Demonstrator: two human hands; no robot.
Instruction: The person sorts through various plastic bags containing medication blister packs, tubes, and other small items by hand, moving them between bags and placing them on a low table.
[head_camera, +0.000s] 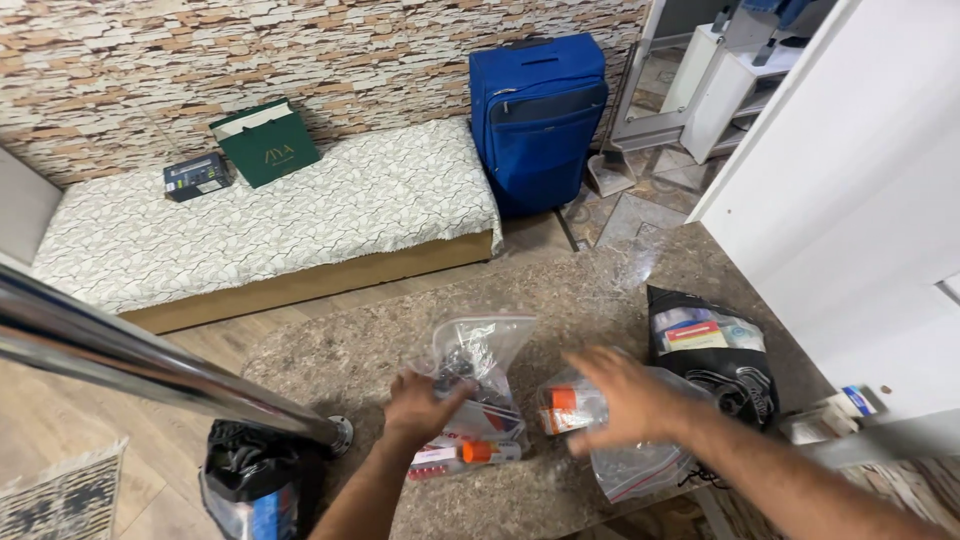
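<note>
Two clear zip bags lie on the brown stone counter (340, 360), and both look partly filled: the left bag (480, 375) holds small boxes and tubes, the right bag (625, 445) an orange-capped container (562, 408). More packets wait in a black bag (715, 360) just beside them, so the sorting seems midway. The left hand (422, 405) reaches forward, fingers closed on the left bag's lower edge. The right hand (622, 398), blurred, spreads flat over the right bag; whether it grips anything I cannot tell.
</note>
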